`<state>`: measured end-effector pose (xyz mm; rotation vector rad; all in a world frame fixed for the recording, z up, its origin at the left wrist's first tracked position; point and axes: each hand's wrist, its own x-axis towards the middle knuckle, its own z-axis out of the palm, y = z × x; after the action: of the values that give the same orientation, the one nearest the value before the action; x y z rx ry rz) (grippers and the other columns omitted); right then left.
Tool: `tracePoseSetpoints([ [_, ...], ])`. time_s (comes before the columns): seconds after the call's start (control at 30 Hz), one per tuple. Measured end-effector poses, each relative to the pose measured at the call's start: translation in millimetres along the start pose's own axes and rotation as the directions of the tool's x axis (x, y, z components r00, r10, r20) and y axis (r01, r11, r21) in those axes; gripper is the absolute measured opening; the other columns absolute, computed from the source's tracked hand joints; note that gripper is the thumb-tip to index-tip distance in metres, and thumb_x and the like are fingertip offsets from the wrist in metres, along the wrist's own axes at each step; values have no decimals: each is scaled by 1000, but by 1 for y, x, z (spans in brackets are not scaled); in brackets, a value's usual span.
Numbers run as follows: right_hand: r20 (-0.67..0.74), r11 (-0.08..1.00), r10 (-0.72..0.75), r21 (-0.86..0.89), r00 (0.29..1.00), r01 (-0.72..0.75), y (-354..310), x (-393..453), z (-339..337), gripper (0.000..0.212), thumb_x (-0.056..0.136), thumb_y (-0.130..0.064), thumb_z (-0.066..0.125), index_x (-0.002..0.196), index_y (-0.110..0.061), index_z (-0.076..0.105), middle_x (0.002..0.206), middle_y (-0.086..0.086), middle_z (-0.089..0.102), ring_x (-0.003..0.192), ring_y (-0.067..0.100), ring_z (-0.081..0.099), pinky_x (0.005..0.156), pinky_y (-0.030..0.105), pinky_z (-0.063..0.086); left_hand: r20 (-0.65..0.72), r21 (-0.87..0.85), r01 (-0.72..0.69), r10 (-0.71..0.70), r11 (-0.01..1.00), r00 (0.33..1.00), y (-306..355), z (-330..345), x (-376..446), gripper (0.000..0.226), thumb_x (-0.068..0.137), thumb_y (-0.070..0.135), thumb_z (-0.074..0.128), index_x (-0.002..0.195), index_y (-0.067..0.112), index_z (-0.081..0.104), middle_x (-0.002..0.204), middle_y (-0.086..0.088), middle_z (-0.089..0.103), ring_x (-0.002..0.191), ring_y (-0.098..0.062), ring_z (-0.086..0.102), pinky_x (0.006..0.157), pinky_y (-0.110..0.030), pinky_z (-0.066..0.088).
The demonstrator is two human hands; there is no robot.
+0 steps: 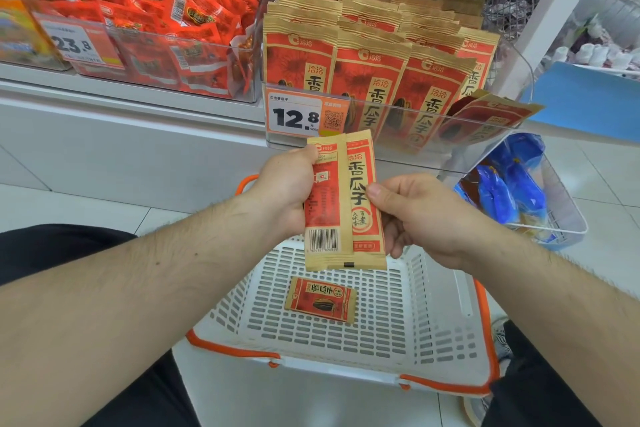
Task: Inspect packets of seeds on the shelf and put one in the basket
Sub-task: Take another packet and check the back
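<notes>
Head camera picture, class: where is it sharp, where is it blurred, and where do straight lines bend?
Head view: the folded tan-and-red paper seed packet in both hands is sharp, its barcode crisp; the red foil snack packets at upper left are smeared; the clear plastic shelf bin bows from wide-angle distortion; lighting is even, with soft shadow inside the white slotted plastic basket.

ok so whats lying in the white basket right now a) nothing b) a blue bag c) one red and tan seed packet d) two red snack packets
c: a single red and tan seed packet lies flat on the floor of the white slotted plastic basket with orange trim, while both hands hold another tan and red seed packet above it, left hand on one side, right hand on the other.
</notes>
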<state>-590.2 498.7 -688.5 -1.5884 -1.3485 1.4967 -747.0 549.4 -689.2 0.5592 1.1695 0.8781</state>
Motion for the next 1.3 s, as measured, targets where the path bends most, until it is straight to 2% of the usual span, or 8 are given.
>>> tracePoseSetpoints([
  [0.23,73,1000,17,19,997,-19,2,-2,0,33,102,-22,49,103,9,58,68,14,69,42,16,57,39,22,46,-41,-5,53,-53,999,998,0,-3,4,33,106,30,44,91,10,66,70,-9,75,56,-24,72,43,-37,56],
  [0.43,126,1000,-5,28,992,2,0,-6,-1,11,97,-9,55,104,-2,60,69,12,70,43,13,60,40,20,47,-43,-10,77,-77,997,996,1,-4,3,34,106,31,43,95,9,66,69,-11,74,56,-26,72,42,-39,55],
  [0.53,157,999,-20,32,987,15,-3,-10,0,24,88,1,65,110,-7,61,64,9,69,46,14,63,44,22,51,-53,24,57,-56,998,997,-1,-6,5,33,106,32,43,96,11,66,72,-9,75,57,-24,73,43,-38,55],
  [0.67,-63,934,-88,-352,994,61,1,-9,14,38,84,-3,72,117,-17,58,57,4,67,50,14,66,57,35,59,-91,190,-66,84,980,992,-11,-8,16,30,106,30,42,96,16,66,81,-3,75,75,-20,72,71,-38,60],
  [0.8,-120,750,-243,-653,962,108,8,-8,30,41,81,-21,71,118,-31,59,60,-5,67,56,2,62,56,23,49,-12,207,-18,21,978,1000,-21,-4,12,45,104,46,39,79,19,65,61,1,67,71,-22,67,76,-39,56],
  [1.0,-219,883,-238,-454,946,117,2,-6,27,28,93,-44,56,84,-21,69,62,4,68,56,16,69,66,43,59,144,292,-66,24,954,989,-25,0,8,66,98,62,40,46,26,57,50,3,54,51,-15,57,62,-31,46],
  [1.13,-355,984,-143,-151,924,94,-1,2,15,26,100,-24,50,80,-16,64,59,1,64,51,19,66,56,37,56,273,357,-133,33,925,962,-30,6,4,61,99,59,39,51,25,57,53,4,55,48,-11,53,59,-30,41],
  [1.3,-277,990,-134,7,951,142,-2,0,17,30,100,-11,46,75,-7,61,65,14,64,49,20,60,51,32,49,431,373,-182,4,910,902,-33,7,0,66,99,64,30,61,23,66,60,2,58,54,-9,56,61,-29,42],
])
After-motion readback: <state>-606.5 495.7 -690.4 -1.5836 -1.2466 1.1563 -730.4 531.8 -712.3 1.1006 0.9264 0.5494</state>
